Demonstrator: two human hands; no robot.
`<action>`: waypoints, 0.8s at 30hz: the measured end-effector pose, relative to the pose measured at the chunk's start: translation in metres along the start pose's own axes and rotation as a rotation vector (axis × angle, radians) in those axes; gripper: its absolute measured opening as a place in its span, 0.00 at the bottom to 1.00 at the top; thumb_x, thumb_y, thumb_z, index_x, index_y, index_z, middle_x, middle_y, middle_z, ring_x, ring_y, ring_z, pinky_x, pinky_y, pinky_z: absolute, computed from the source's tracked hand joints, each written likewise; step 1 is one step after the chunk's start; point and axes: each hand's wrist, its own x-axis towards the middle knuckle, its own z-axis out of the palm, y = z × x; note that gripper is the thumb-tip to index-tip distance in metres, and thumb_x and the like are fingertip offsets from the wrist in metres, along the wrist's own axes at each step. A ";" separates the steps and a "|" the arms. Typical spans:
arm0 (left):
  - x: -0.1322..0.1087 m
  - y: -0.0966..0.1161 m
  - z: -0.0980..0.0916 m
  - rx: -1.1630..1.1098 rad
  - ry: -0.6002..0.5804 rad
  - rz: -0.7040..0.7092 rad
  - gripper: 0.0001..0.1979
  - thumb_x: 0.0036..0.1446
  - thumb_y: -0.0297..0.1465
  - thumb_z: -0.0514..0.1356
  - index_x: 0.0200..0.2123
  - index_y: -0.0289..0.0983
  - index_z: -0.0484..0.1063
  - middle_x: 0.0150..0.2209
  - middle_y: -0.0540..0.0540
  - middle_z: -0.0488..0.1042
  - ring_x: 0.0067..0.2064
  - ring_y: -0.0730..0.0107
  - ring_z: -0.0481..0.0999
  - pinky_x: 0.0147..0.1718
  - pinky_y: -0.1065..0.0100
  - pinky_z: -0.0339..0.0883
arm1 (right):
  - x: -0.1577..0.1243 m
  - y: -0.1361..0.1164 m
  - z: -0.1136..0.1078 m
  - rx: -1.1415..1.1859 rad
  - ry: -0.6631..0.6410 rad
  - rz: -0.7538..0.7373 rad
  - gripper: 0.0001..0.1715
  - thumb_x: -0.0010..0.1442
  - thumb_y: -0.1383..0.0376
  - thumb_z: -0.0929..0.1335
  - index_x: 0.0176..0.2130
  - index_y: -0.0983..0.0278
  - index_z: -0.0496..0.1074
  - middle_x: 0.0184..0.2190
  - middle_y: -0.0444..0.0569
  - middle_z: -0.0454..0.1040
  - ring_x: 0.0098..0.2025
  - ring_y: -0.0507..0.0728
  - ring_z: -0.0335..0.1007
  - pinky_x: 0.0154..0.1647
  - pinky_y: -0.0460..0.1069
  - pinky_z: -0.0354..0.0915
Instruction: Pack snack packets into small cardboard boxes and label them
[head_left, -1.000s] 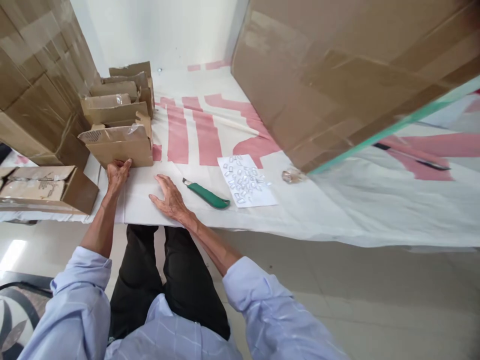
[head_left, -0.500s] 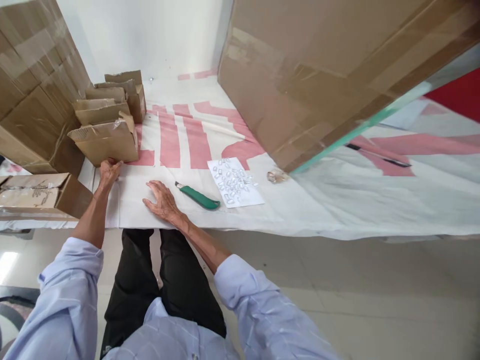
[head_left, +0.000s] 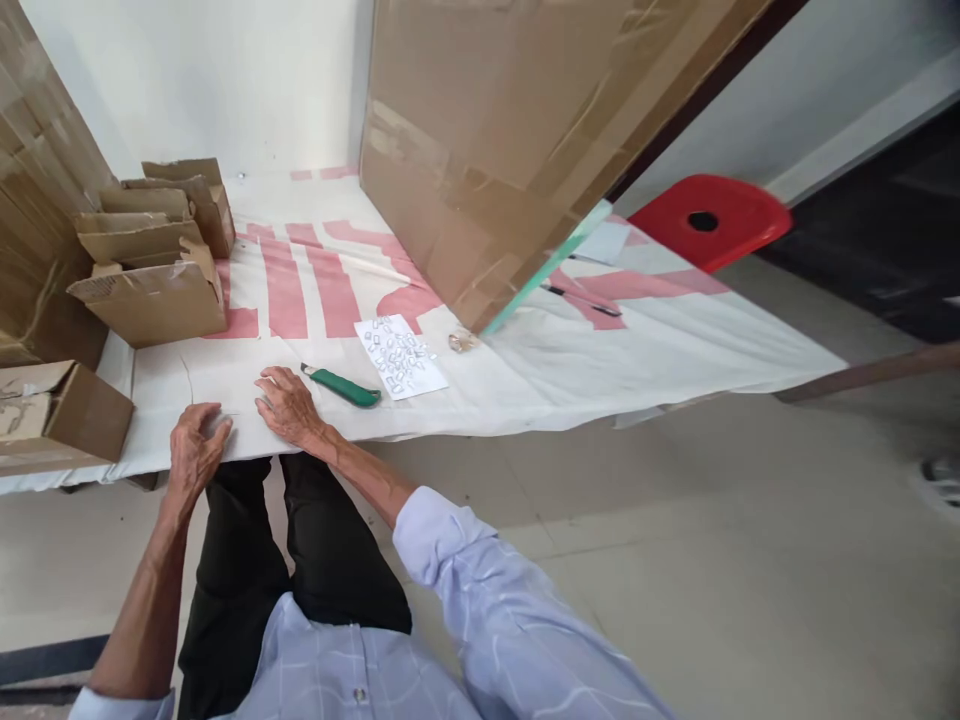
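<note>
Close to the table's front edge is my left hand (head_left: pixel 196 448), its thumb and forefinger curled near each other. A thin dark strand (head_left: pixel 187 376), like a thread or fine wire, runs up from these fingers, and a short piece shows at their right; the hold itself is partly hidden. My right hand (head_left: pixel 289 405) rests on the white cloth with fingers apart, holding nothing. Just right of it lies a green-handled utility knife (head_left: pixel 345 387) with its blade end toward the hand. Beyond the knife is a white sheet (head_left: pixel 429 380) covered with many small clear pieces (head_left: pixel 394 352).
Several opened cardboard boxes (head_left: pixel 161 305) stand at the back left, and another box (head_left: pixel 90 420) sits at the front left. A large taped carton (head_left: pixel 480 150) leans over the table. Behind the knife lies crumpled clear plastic (head_left: pixel 463 342); a pen (head_left: pixel 581 298) and red stool (head_left: pixel 709 220) are farther right.
My left hand has come away from the front open box toward the table edge, and the thin strand now shows by it. My right hand stays beside the knife. The view has swung right.
</note>
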 end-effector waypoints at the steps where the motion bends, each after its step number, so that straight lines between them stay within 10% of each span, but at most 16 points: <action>1: -0.006 -0.001 0.001 0.011 0.008 0.029 0.18 0.57 0.45 0.62 0.44 0.40 0.79 0.50 0.37 0.82 0.53 0.47 0.82 0.58 0.48 0.75 | -0.004 0.004 -0.006 -0.035 0.020 0.007 0.18 0.69 0.69 0.67 0.57 0.63 0.77 0.63 0.59 0.73 0.66 0.66 0.66 0.71 0.64 0.63; 10: -0.014 -0.005 0.007 0.060 0.044 0.137 0.14 0.60 0.43 0.61 0.43 0.43 0.79 0.50 0.37 0.82 0.56 0.44 0.80 0.61 0.45 0.73 | -0.035 0.063 -0.049 -0.238 0.041 0.242 0.14 0.68 0.71 0.66 0.51 0.62 0.76 0.54 0.59 0.75 0.55 0.67 0.67 0.56 0.61 0.69; 24: -0.013 -0.004 0.006 0.084 0.083 0.156 0.15 0.61 0.44 0.61 0.42 0.41 0.79 0.49 0.37 0.82 0.54 0.45 0.82 0.61 0.46 0.74 | -0.042 0.057 -0.050 -0.228 0.004 0.212 0.18 0.70 0.70 0.67 0.58 0.63 0.74 0.57 0.58 0.76 0.57 0.67 0.68 0.57 0.60 0.67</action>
